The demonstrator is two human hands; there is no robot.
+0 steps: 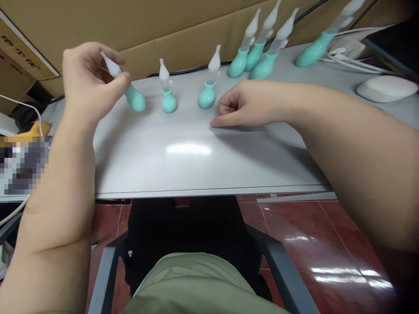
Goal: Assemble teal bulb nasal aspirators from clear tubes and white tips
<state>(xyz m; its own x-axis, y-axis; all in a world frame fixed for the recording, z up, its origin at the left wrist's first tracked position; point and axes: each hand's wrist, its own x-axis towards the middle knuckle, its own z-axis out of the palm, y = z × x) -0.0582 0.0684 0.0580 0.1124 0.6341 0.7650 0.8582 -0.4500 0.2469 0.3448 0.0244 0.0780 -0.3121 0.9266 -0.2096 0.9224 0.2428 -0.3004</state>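
A makeshift packing or assembly spot in a storeroom: cardboard boxes stacked just behind the hands, a grey table under them, cables and a mouse to the right, red floor tiles below.

aspirators on table, mouse right

Left hand raised, fingers pinched; right hand loosely curled, resting flat.

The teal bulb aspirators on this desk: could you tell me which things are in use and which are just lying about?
In use:
left hand, gripping a tilted aspirator
two upright aspirators nearby
right hand, resting on the table

Lying about:
mouse
cables
cardboard box
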